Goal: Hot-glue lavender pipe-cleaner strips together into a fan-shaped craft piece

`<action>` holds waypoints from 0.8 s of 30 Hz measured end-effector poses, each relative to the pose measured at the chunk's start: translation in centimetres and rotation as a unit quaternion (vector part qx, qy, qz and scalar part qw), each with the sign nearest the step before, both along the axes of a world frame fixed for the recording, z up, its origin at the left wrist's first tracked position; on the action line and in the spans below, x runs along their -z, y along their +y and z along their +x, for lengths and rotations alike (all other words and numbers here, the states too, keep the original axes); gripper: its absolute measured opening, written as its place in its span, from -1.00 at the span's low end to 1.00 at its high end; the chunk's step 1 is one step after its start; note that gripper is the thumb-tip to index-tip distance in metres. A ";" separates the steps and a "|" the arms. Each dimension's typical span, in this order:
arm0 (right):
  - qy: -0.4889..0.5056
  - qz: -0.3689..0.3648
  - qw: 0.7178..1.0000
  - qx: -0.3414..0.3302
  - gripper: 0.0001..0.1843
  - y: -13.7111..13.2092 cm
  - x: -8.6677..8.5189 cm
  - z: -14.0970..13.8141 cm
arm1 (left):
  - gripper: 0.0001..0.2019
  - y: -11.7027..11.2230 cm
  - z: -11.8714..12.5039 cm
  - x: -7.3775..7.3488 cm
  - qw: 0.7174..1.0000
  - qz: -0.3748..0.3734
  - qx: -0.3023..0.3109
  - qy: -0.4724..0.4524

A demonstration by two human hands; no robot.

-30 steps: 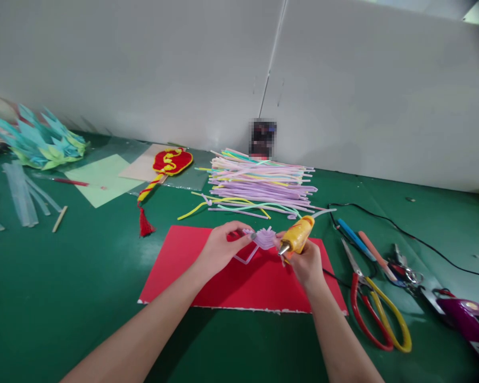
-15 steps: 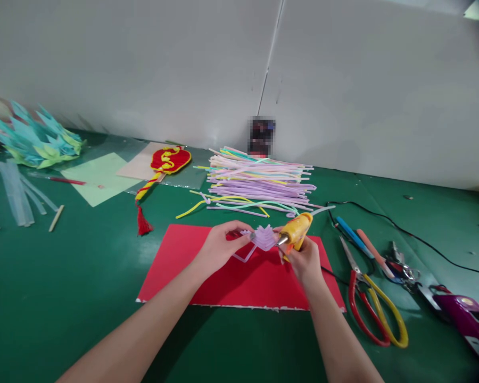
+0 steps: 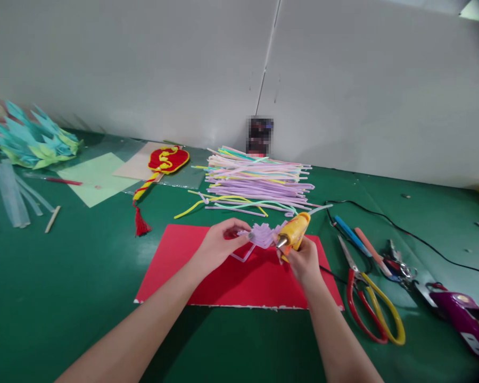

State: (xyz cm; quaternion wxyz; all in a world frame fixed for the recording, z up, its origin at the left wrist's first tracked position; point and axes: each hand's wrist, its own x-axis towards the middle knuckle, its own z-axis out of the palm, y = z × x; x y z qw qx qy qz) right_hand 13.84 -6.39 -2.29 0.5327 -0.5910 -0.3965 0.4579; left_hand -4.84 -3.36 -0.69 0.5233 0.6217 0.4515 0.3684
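Between my hands, above a red board (image 3: 231, 287), is a light purple piece of zigzag-bent pipe cleaners (image 3: 262, 235). My left hand (image 3: 222, 243) pinches its left side between thumb and fingers. A bent purple strip hangs below it. My right hand (image 3: 304, 259) is wrapped round a yellow hot glue gun (image 3: 295, 231), its metal nozzle pointing down and left beside the purple piece. The right fingertips are close to that piece's right end; whether they grip it is partly hidden by the gun. A clear glue stick pokes out of the gun's back.
Behind the board lies a pile of pastel pipe cleaners (image 3: 259, 178). Scissors (image 3: 367, 298), a purple tool (image 3: 459, 314) and a black cord (image 3: 415, 234) are at right. A red-yellow tasselled fan (image 3: 168, 160), glue sticks (image 3: 11, 194) and a teal paper piece (image 3: 35, 138) are at left.
The purple piece has shifted slightly and its right end now shows more spread beside the glue gun. Both hands keep their holds; the whole view has moved a little.
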 end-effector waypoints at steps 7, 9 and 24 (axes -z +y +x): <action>-0.008 0.001 0.998 -0.058 -0.85 -0.2 -0.2 0.0 | -0.88 -0.7 0.2 -0.4 0.996 -0.049 0.067 0.015; -0.026 -0.001 0.997 -0.074 -0.86 -0.3 -0.5 0.0 | -0.87 -0.7 0.2 -0.3 0.997 -0.047 0.058 0.013; -0.049 -0.040 0.992 -0.113 -0.96 -0.6 -1.3 -0.2 | -0.82 -0.7 0.3 -0.5 0.996 -0.045 0.072 0.013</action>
